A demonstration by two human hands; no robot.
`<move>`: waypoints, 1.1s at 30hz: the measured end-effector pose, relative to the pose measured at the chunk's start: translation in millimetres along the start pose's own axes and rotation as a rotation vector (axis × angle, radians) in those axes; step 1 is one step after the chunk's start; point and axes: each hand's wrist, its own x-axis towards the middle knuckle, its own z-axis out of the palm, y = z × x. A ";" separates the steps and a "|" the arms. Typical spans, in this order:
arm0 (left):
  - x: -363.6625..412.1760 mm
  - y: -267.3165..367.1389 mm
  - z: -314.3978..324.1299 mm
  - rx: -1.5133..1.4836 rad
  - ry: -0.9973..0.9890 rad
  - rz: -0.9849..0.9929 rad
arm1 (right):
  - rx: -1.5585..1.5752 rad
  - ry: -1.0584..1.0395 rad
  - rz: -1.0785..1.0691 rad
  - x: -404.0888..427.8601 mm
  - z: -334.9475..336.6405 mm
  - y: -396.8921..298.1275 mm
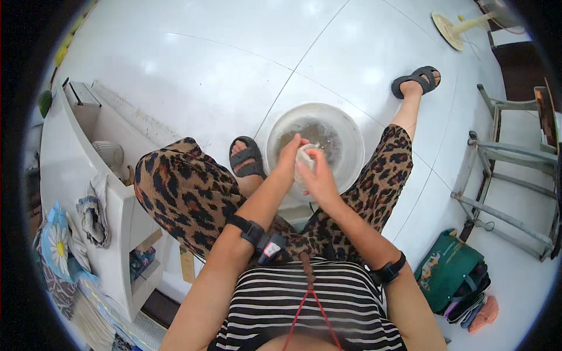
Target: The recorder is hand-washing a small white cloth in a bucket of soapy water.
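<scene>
A small bunched pale wet-looking cloth [302, 163] is squeezed between my two hands, over a round whitish plastic basin [358, 151]. My left hand [288, 153] wraps around it from the left side. From the right, my right hand [319, 173] presses on it with bent fingers, slightly blurred. Murky greyish water with some bubbles [327, 131] lies in the bottom of the basin, below my hands. Much of the cloth is hidden by my fingers. The basin sits on the tiled floor between my feet.
A white cabinet [125, 210] stands at the left, with a crumpled towel [94, 215] on its top. On the right are a metal ladder [500, 204] and a green bag [450, 267] beside folded clothes [483, 313]. A fan base [448, 31] stands at the upper right.
</scene>
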 end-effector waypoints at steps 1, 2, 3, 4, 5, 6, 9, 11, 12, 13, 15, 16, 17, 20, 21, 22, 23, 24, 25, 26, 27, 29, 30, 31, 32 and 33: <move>6.9 -5.2 -5.3 0.002 0.003 -0.001 | -0.229 0.017 -0.268 -3.3 5.8 -0.7; 14.8 -11.0 -11.8 -0.080 -0.035 -0.029 | -0.300 0.058 -0.352 -6.4 9.6 -5.2; 11.8 -7.8 -5.8 -0.160 -0.080 -0.060 | -0.300 0.063 -0.350 -4.4 8.2 -5.1; 8.1 -5.7 0.5 -0.157 -0.082 -0.063 | -0.294 0.092 -0.257 0.1 6.9 -5.5; 4.5 -3.9 8.1 -0.100 0.024 -0.083 | -0.287 0.120 -0.163 4.9 5.9 -5.9; -3.8 2.3 18.9 -0.040 0.128 -0.103 | -0.285 0.126 -0.161 9.9 5.4 -5.8; -15.7 10.7 34.1 -0.052 0.193 -0.014 | -0.315 0.159 -0.056 25.2 4.3 -4.7; -22.4 12.0 43.7 0.010 0.203 0.008 | -0.456 0.229 -0.055 36.7 -0.8 12.5; -24.1 11.5 45.3 0.071 0.218 0.031 | -0.457 0.231 -0.054 41.0 -4.5 22.6; -22.2 10.6 42.6 0.069 0.220 0.033 | -0.436 0.206 -0.076 45.0 -8.3 32.2; -15.5 8.6 35.2 0.208 0.148 0.083 | -0.416 0.175 -0.098 55.0 -17.4 43.6; -14.1 9.4 31.3 0.205 0.152 0.083 | -0.313 0.062 0.004 61.5 -22.0 45.7; -13.2 11.0 27.0 0.241 0.134 0.102 | -0.210 -0.052 0.105 65.0 -25.8 49.1; -3.5 11.5 19.4 0.194 0.193 0.084 | -0.392 0.398 -0.034 74.1 -33.6 71.9; -2.4 10.8 16.0 0.109 0.278 0.041 | -0.391 0.394 -0.035 73.7 -35.4 79.5; -9.2 13.8 19.9 0.108 0.277 0.039 | -0.500 0.251 -0.045 72.0 -40.2 88.4; -18.3 16.4 23.9 0.090 0.346 -0.030 | -0.607 0.108 -0.053 72.0 -42.9 98.2; -24.9 19.0 28.3 0.073 0.414 -0.096 | -0.485 -0.046 0.157 74.4 -40.4 109.4; -21.8 17.1 23.9 0.069 0.417 -0.095 | -0.486 -0.051 0.156 70.7 -31.6 94.5; -14.6 11.1 16.6 0.073 0.375 -0.135 | -0.099 -0.088 0.291 65.4 -24.0 79.0; -8.2 3.6 8.4 0.080 0.332 -0.177 | 0.292 -0.119 0.421 58.1 -18.8 57.6; 14.9 -9.7 -17.9 -0.075 0.201 -0.168 | 0.308 -0.166 0.383 46.8 -12.0 24.8; 22.3 -11.8 -25.6 -0.228 0.063 -0.155 | 0.282 -0.137 0.336 38.4 -7.1 11.4; 22.8 -10.9 -24.7 -0.227 0.060 -0.158 | 0.256 -0.102 0.289 30.7 -4.4 1.8; 22.7 -10.4 -24.2 -0.219 0.008 -0.118 | 0.255 -0.099 0.288 22.0 -0.3 -5.5; 18.1 -7.7 -18.6 -0.209 -0.047 -0.081 | 0.124 -0.062 0.136 10.8 3.0 -13.0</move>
